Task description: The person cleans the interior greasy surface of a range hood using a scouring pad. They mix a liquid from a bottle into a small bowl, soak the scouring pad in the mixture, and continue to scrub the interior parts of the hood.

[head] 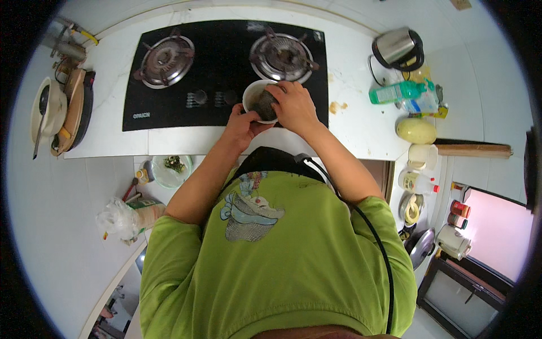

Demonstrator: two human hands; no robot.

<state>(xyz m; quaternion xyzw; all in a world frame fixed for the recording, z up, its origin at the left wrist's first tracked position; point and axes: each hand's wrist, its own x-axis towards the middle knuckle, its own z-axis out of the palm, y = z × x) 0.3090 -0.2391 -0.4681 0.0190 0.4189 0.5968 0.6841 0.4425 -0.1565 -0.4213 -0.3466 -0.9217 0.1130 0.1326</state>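
Note:
My left hand grips the near rim of a small white bowl above the front edge of the black gas hob. A dark grey, rough-textured ball, which looks like a steel-wool scourer, is under the fingers of my right hand. It sits at the bowl's mouth and covers part of the inside. The bowl is in front of the right burner, below its metal ring in the picture.
The left burner is bare. Brown stains mark the white counter. At right are an electric kettle, a green spray bottle and a pale melon. A glass bowl with greens stands left. A black cable crosses my shirt.

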